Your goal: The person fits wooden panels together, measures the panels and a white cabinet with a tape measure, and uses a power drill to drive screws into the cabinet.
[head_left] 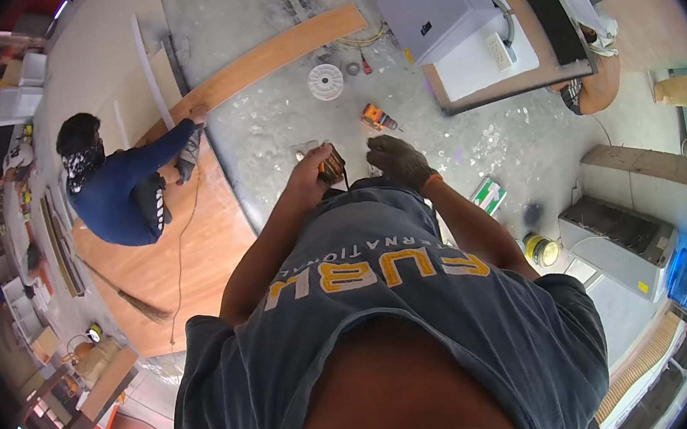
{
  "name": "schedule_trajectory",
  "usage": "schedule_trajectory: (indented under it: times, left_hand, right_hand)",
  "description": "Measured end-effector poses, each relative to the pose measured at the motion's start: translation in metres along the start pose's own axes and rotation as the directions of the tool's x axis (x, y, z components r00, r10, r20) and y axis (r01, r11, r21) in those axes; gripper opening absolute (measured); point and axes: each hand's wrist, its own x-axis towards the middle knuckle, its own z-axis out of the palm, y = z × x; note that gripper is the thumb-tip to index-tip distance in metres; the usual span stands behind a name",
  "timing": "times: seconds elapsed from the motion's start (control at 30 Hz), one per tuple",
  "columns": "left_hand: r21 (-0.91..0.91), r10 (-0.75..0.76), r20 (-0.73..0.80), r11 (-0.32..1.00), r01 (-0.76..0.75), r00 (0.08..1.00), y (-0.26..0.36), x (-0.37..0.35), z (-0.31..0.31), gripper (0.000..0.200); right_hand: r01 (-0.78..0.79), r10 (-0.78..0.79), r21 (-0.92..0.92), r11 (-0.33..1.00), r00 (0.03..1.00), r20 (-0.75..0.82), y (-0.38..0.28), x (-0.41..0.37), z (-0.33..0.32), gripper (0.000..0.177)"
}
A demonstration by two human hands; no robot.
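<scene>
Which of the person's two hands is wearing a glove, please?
The right hand. A dark glove covers it, with orange at the wrist; the left hand is bare and holds an orange-and-black object.

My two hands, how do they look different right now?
Your left hand is bare, while your right hand wears a dark glove with orange at the wrist. The left hand grips a small orange-and-black object; whether the right hand holds anything, I can't tell. Both are in front of your grey shirt.
</scene>
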Motion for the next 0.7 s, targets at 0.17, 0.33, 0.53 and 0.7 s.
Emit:
schedule_trajectory:
  times: [0.17,0.33,0.53,0.7]
  left_hand:
    - [-0.296,-0.209,-0.124,0.941,0.165,0.97,0.056,0.095,-0.014,0.024]
    - [-0.338,-0.443,-0.172,0.865,0.37,0.88,0.116,0.192,-0.062,0.024]
    - [-0.128,-0.43,-0.28,0.903,0.41,0.859,0.227,0.348,-0.135,0.028]
    - [-0.157,-0.454,-0.229,0.89,0.427,0.861,0.325,0.403,-0.136,0.033]
  right_hand:
    - [0.353,-0.359,-0.309,0.883,0.933,0.04,-0.01,0.106,-0.03,0.023]
    - [0.171,-0.137,-0.289,0.942,0.981,0.134,0.015,0.184,-0.04,0.023]
    - [-0.327,0.301,-0.419,0.847,0.945,-0.131,0.128,0.235,-0.005,0.021]
    - [-0.651,0.842,0.686,0.326,0.53,0.103,-0.043,0.316,-0.085,0.027]
